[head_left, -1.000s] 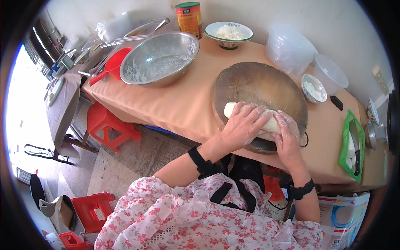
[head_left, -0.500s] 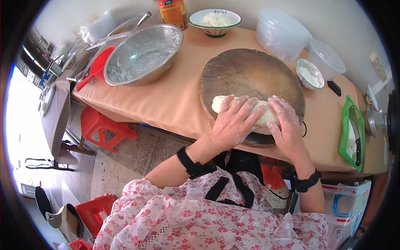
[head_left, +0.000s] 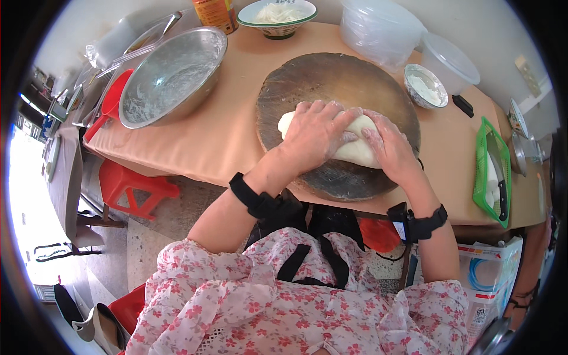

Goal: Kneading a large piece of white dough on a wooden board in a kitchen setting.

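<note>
A thick, smooth roll of white dough (head_left: pixel 358 151) lies across the near half of a round wooden chopping board (head_left: pixel 340 74). My left hand (head_left: pixel 313 131) curls over its left and middle part, fingers bent over the far side. Around the right end wraps my right hand (head_left: pixel 391 148), its thumb pressed on top close to the left fingers. Flour whitens the fingers of both hands. Much of the dough's upper surface is hidden beneath them.
Left of the board stands a floury metal basin (head_left: pixel 171 89), beside a red ladle (head_left: pixel 111 102). Behind are a bowl of white shreds (head_left: pixel 278 13) and clear plastic tubs (head_left: pixel 381 32). To the right sit a flour bowl (head_left: pixel 426 86) and a green basket (head_left: pixel 484 177) holding a knife (head_left: pixel 503 198).
The view has shifted, so the table sits farther left and higher. Both hands have pushed the dough slightly farther onto the board, and the left fingers are more curled over it.
</note>
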Demonstrator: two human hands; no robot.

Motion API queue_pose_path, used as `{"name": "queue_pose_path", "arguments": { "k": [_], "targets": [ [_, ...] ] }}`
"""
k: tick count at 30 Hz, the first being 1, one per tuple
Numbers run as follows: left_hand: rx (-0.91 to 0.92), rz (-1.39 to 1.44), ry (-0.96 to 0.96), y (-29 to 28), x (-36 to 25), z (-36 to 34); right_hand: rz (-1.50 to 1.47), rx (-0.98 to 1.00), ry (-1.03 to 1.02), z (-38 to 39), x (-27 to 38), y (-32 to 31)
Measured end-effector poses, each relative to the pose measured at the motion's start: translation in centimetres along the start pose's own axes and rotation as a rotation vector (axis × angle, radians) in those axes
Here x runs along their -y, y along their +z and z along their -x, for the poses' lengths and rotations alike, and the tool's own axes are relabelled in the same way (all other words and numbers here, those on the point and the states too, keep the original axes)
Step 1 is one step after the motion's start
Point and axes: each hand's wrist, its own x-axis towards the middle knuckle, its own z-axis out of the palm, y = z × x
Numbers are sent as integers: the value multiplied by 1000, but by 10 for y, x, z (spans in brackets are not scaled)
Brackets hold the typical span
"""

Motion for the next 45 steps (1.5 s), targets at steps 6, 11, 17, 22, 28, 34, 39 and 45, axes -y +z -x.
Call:
{"name": "queue_pose_path", "arguments": {
  "k": [6,11,17,22,28,34,39,45],
  "targets": [
    [-66,-5,87,-2,-6,19,83,-93,-130,19,9,7],
    [-134,-135,115,-4,-18,50,228,-168,-232,49,20,13],
    [-299,-22,160,13,-17,67,365,-217,-255,73,25,22],
    [-295,-62,120,18,-18,67,357,-272,-276,69,16,32],
    [-333,-31,135,19,-15,66,348,-303,-291,65,12,36],
    [-325,-55,126,24,-13,66,363,-345,-306,64,8,41],
    [-322,-75,124,25,-12,66,366,-361,-307,64,8,42],
    [-341,-67,143,21,-15,65,355,-387,-318,65,6,43]
  ]
}}
